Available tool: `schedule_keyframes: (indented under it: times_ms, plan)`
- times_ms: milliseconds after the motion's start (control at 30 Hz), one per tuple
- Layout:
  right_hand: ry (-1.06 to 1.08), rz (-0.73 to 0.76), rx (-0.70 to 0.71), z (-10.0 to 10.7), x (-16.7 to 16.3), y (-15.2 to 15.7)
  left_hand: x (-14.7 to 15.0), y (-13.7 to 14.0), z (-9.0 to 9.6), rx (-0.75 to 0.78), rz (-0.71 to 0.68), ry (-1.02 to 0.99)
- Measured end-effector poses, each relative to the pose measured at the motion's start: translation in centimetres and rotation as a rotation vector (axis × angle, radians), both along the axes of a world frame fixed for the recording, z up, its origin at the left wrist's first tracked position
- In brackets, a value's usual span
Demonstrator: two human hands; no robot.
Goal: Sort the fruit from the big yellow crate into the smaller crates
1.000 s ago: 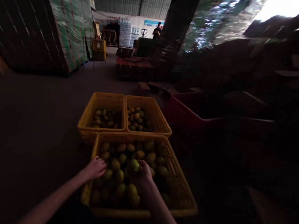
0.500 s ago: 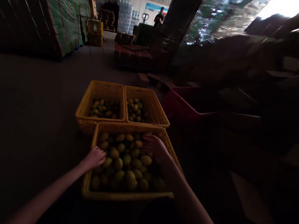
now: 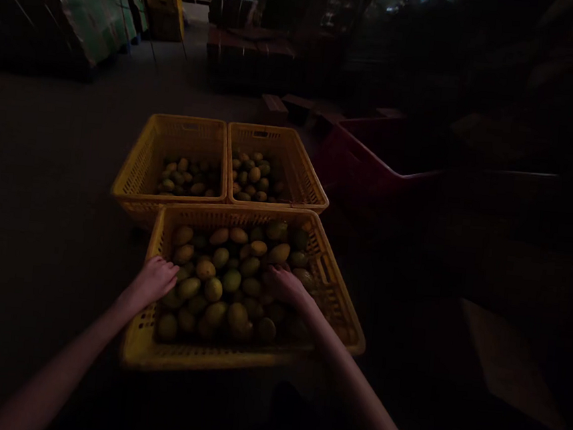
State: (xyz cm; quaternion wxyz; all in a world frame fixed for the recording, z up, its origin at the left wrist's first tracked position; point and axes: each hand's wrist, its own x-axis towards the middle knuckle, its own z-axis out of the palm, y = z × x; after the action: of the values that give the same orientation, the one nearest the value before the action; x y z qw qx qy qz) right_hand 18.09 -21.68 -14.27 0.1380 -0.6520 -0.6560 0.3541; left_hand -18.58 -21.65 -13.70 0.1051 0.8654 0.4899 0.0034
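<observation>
A yellow slatted plastic crate stands closest to me, holding many oval yellow-green fruits that look like mangoes. My left hand is closed over the crate's left rim, fingers curled inward beside the fruits. Among the fruits, right of the middle, my right hand reaches down and touches them. Its fingertips are dim and partly hidden, so whether it grips a fruit cannot be made out.
Behind stand two more yellow crates, a left one and a right one, each with fruits low inside. A red bin is at the right. Farther back are wrapped green stacks and a yellow box. The right side is very dark.
My view has tilted down, bringing the crates closer. My right hand has moved from above the far right fruits down among those nearer the middle. My left hand stays on the rim.
</observation>
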Motion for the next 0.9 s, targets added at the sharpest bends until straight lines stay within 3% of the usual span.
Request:
schedule_keyframes:
  times_ms: [200,300,400,633,900]
  plan:
    - [-0.278,0.197,-0.014,-1.0,0.3,0.3,0.3,0.0,0.2,0.014,0.053,-0.049]
    - [-0.351,0.235,-0.008,-0.3,0.3,0.4,0.4,0.1,0.6,-0.003,0.074,-0.078]
    - [-0.487,0.286,0.100,0.7,0.0,0.2,0.3,0.1,0.9,0.004,0.110,-0.156]
    - [-0.398,0.071,0.501,0.6,-0.5,0.1,0.3,0.2,1.2,-0.023,0.132,-0.217]
    - [-0.419,0.087,0.574,-0.4,-0.6,0.0,0.5,0.2,1.2,-0.024,0.113,-0.210]
